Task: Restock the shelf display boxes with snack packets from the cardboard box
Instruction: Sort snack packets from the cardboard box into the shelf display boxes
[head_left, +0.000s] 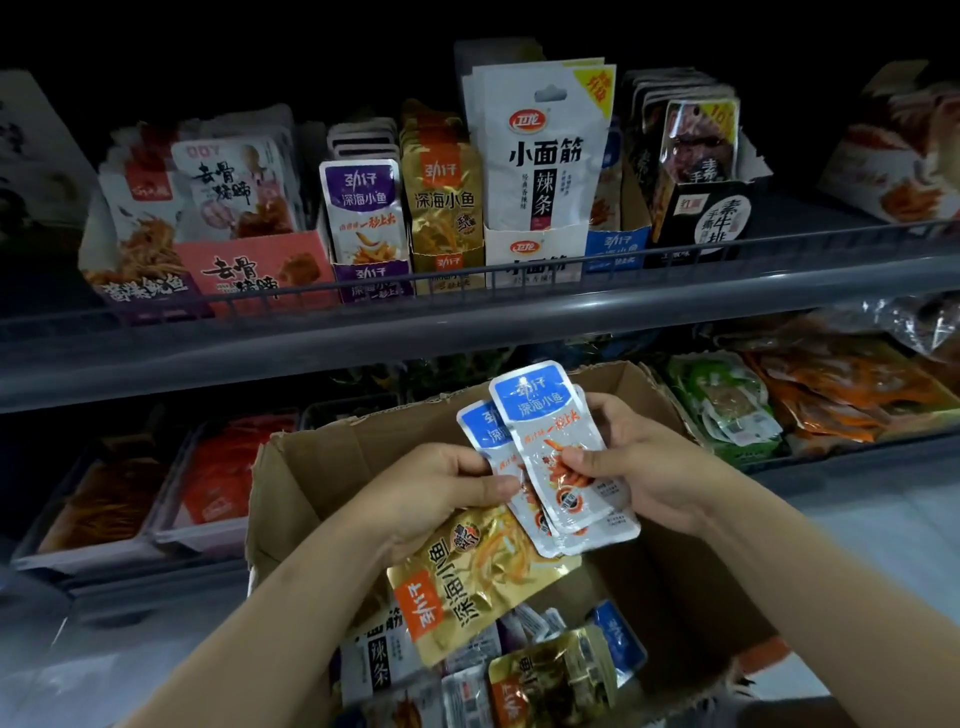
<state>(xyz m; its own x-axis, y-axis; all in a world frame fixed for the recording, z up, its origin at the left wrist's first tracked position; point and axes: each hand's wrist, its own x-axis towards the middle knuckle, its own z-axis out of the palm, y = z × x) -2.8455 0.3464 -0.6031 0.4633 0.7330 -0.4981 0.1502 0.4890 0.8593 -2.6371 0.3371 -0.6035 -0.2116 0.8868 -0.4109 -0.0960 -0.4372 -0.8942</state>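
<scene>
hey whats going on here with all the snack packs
A person is restocking a snack shelf from an open cardboard box. Both hands hold a small fan of blue-topped packets above the box: the left hand also has a gold packet in its grip, and the right hand pinches the blue ones from the other side. More loose packets lie in the box. On the shelf above, the blue display box looks the likely destination.

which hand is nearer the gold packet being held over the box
Left. The left hand grips the gold packet by its top; the right hand is up beside it, pinching the blue packets.
</scene>
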